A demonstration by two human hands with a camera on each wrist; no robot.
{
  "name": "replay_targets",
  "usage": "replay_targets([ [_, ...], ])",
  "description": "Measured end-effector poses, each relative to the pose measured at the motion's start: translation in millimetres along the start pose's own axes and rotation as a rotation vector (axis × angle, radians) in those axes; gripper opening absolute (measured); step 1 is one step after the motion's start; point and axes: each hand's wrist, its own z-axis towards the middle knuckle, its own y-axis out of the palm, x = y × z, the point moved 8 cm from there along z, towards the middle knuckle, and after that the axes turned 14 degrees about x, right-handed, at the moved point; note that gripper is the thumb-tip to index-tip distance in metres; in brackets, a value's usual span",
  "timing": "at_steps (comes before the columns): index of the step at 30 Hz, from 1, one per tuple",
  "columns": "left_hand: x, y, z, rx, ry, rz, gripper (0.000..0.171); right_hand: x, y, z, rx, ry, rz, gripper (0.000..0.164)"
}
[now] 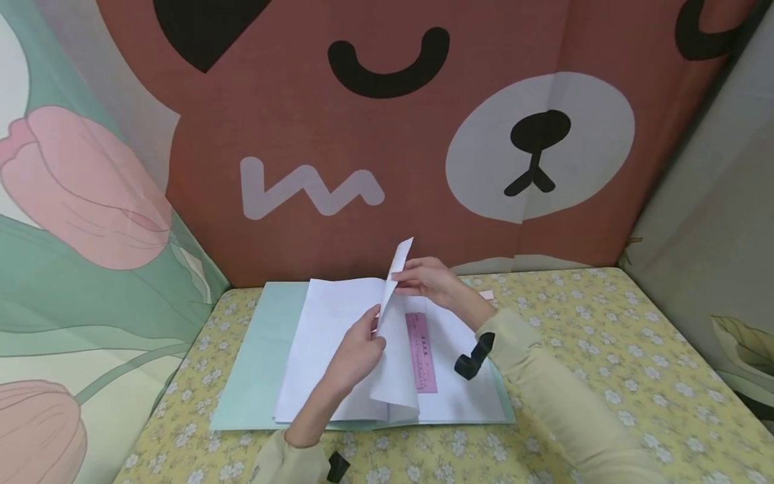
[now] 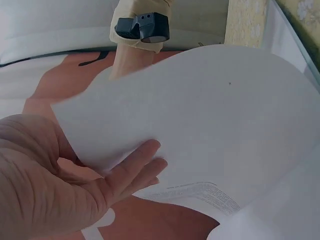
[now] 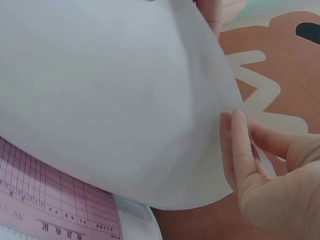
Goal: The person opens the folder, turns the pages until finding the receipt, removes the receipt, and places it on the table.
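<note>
A white paper sheet [image 1: 393, 356] stands raised and curved above an open pale green folder [image 1: 248, 376] holding white pages. My left hand [image 1: 358, 349] holds this sheet by its left edge; in the left wrist view the fingertips [image 2: 150, 155] lie against the paper. Farther up, near the top corner, my right hand [image 1: 432, 279] pinches the same sheet between thumb and fingers [image 3: 240, 145]. Beneath it, a pink receipt slip [image 1: 422, 353] with printed lines lies on the right-hand page [image 1: 462, 390], partly covered by the sheet.
A yellow floral cloth [image 1: 605, 376] covers the table around the folder. Behind rises a brown fabric backdrop [image 1: 338, 134] with a bear face. A small pale pink piece [image 1: 486, 294] shows past the right forearm. Each wrist wears a black camera [image 1: 474, 356].
</note>
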Motion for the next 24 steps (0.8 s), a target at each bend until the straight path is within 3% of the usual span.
replay_targets([
  [4, -7.6, -6.3, 2.4, 0.023, 0.013, 0.036, 0.060, 0, -4, -2, -0.036, -0.026, -0.025, 0.037],
  [11, -25.4, -25.8, 7.8, 0.037, -0.062, -0.032, 0.062, 4, -24, -2, -0.008, -0.045, -0.101, 0.041],
  [24, -60.9, -68.3, 17.3, 0.139, -0.183, 0.073, 0.052, 25, -66, 1, 0.017, -0.031, -0.141, 0.042],
])
